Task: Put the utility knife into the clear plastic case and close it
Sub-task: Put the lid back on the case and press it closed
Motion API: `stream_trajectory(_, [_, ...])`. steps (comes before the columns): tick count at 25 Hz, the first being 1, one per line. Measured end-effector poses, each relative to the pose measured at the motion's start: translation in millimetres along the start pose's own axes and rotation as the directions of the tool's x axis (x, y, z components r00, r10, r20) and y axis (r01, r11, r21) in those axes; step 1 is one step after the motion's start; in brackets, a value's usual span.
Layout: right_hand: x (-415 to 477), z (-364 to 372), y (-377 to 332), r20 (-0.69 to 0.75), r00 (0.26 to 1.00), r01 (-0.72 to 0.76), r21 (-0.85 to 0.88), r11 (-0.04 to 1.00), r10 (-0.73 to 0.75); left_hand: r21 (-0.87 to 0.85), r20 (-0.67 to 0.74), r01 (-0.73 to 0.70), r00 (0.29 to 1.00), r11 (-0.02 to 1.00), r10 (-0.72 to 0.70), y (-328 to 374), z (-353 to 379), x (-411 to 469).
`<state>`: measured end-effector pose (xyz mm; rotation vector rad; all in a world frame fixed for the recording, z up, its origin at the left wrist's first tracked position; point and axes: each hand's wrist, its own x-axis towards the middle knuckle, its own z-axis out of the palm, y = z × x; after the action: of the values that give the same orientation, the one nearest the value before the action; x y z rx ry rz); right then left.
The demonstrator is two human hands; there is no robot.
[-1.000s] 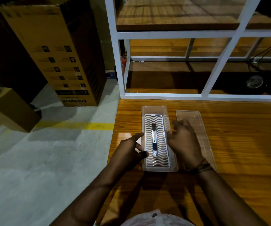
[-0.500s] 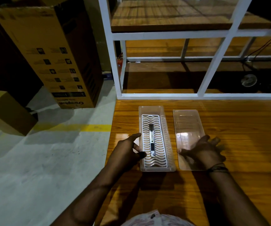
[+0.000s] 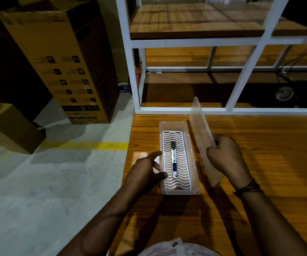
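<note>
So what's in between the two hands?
In the head view, the clear case with the utility knife on its white grid sits between the left hand and the right hand, which holds the lid.

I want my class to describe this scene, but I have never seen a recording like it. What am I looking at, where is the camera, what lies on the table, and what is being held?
No machine here: a person works with two bare hands. The one picture comes from a wide-angle camera worn on the head, looking forward and down, so the arms enter from the bottom edge. On the wooden table lies an open clear case with a white wavy insert; the knife lies on it, lengthwise. The left hand rests against the case's left side. The right hand holds the clear lid, lifted off the table and tilted on edge beside the case, not yet on it. Behind stand a white shelf frame and, on the floor, cardboard boxes.
</note>
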<state>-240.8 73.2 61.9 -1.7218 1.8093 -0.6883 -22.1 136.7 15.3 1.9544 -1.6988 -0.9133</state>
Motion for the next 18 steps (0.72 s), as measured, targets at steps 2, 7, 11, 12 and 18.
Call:
stream_trajectory(2, [1,13,-10,0.028,0.997,0.068,0.031,0.997,-0.069,0.013,-0.005,-0.010,1.000,1.000,0.010,1,0,1])
stream_trajectory(7, [-5,46,-22,0.279,0.957,-0.089,0.044,0.995,0.073,-0.017,-0.019,-0.005,1.000,1.000,0.005,-2,0,2])
stream_trajectory(11, [-14,58,-24,0.357,0.930,-0.033,-0.155,0.987,0.087,-0.094,-0.014,0.005,1.000,0.996,-0.007,-3,2,0])
stream_trajectory(12, [-16,61,-24,0.369,0.925,-0.008,-0.231,0.973,0.095,-0.108,-0.016,0.000,1.000,0.994,-0.002,-4,3,0])
stream_trajectory(18, [-39,74,-26,0.328,0.943,0.111,-0.452,0.885,0.049,-0.481,0.068,0.122,0.992,0.868,-0.102,-14,3,2])
